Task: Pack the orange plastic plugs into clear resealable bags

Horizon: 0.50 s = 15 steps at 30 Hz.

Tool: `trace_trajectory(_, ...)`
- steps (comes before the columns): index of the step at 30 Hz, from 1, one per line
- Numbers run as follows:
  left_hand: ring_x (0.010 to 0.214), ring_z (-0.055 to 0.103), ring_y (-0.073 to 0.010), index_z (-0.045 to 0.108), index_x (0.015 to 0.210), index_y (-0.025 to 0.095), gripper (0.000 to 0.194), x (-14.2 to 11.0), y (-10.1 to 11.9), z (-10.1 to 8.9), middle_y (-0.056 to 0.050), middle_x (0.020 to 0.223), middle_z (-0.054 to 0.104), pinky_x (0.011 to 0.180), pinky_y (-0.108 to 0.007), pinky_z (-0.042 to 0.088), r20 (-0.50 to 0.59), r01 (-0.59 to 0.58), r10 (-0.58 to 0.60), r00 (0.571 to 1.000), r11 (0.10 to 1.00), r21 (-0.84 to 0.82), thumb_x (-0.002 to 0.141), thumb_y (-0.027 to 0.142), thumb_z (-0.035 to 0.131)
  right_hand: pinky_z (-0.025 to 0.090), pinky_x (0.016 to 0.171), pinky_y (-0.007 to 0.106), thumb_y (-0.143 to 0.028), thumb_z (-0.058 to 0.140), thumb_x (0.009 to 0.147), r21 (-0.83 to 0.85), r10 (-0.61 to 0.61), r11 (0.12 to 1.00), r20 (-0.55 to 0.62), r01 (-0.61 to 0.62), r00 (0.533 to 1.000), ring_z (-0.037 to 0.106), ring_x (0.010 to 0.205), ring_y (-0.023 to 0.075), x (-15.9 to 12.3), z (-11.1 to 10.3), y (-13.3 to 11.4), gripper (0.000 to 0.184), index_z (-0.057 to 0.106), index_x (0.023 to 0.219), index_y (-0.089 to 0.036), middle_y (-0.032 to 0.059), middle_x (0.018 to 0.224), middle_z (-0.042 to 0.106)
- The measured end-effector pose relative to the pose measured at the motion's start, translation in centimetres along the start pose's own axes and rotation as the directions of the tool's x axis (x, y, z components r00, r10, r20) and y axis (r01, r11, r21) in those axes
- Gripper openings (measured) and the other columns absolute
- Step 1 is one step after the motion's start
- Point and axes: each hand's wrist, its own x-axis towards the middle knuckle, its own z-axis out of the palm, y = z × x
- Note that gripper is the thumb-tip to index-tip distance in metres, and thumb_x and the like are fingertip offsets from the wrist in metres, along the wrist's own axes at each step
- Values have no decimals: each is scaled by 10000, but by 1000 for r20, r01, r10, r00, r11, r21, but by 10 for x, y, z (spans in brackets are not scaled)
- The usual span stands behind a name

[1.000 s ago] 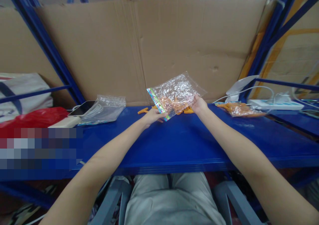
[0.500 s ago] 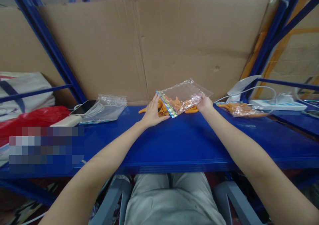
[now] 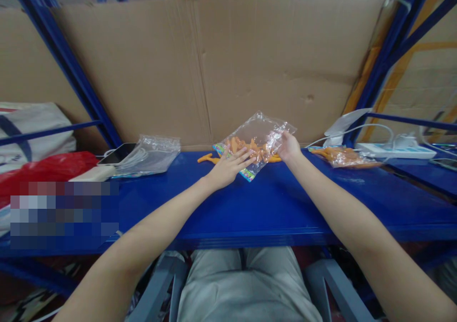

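A clear plastic bag point(image 3: 259, 128) with a colourful printed header strip lies tilted at the back of the blue shelf. Orange plastic pieces point(image 3: 206, 158) show through it and stick out past its left side; whether they are inside or beneath the bag is hard to tell. My left hand point(image 3: 228, 169) rests flat on the bag's lower left part, fingers stretched out over the orange pieces. At the bag's right edge, my right hand point(image 3: 289, 147) pinches the film between thumb and fingers.
To the right lie a filled bag of orange pieces point(image 3: 344, 156) and a white power strip point(image 3: 396, 151) with cables. On the left are flat clear bags point(image 3: 157, 155), a phone point(image 3: 117, 154) with a white cable, and a red plastic bag point(image 3: 53, 167). Cardboard point(image 3: 285, 65) stands behind.
The bag has turned, its header strip swinging lower and to the left. My left hand has slid right, from beside the strip onto the bag; my right hand keeps hold of the right edge.
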Motion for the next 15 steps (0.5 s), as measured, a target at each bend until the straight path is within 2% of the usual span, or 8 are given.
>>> trace_trajectory(3,1413,286,-201,384,1433,315,684,3,-12,-11,-30,1482,413,1140,-586,1,-7,62,-62,998,998,-13,821,16,325,543,671,279,-337,417,934,-28,-57,998,44,58,997,678,755,141,-4,1,-5,192,570,893,-228,5,888,707)
trace_trajectory(7,1401,313,-246,434,1404,304,641,0,-47,-37,-46,1463,444,1122,-626,-12,-115,228,-228,967,974,-14,814,57,392,549,658,299,-360,425,944,-87,-58,994,58,63,997,690,743,151,-14,6,-9,195,564,943,-222,19,901,713)
trace_trajectory(9,1395,323,-262,462,1381,314,599,-10,-64,-53,-38,1445,472,1119,-633,-21,-168,330,-325,931,944,1,821,104,431,547,617,285,-321,468,930,-142,-58,987,78,68,995,695,705,153,-18,8,-7,144,561,921,-211,20,866,714)
trace_trajectory(11,1390,329,-281,495,1354,303,545,-25,-76,-69,-47,1421,501,1107,-651,-23,-206,456,-437,876,889,52,840,139,419,534,558,253,-272,509,912,-208,-58,975,84,74,995,690,637,147,-21,10,-4,87,558,892,-203,12,804,712)
trace_trajectory(15,1383,338,-288,488,1359,189,538,-62,-81,-99,-128,1432,474,1089,-665,2,-188,643,-616,765,714,276,884,104,251,504,479,206,-241,561,890,-359,-20,931,105,57,994,673,548,135,-25,11,5,49,572,874,-197,7,710,704)
